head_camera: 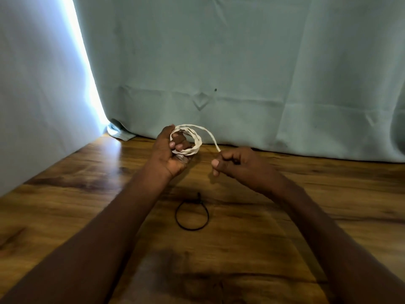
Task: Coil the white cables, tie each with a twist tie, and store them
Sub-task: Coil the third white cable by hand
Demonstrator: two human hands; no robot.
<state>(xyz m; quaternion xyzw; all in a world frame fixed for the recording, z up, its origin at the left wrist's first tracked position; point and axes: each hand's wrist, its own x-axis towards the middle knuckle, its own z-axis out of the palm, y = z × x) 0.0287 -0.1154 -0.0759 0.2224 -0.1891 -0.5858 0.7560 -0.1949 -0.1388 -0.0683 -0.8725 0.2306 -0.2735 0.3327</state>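
A white cable (pixel 195 140) is wound into a small coil of several turns, held up above the wooden table (pixel 65 194). My left hand (pixel 169 150) is closed around the coil's left side, fingers through its middle. One loose strand arcs from the top of the coil down to my right hand (pixel 232 164), which pinches the cable's free end in a closed fist. A black tie (pixel 192 215), bent into a closed loop, lies flat on the table nearer to me, between my forearms and apart from both hands.
A pale green curtain (pixel 241 73) hangs along the far edge of the table. Bright light comes through a gap at its left, beside a white wall (pixel 32 84). A fold of cloth (pixel 119 132) rests on the table's back left corner.
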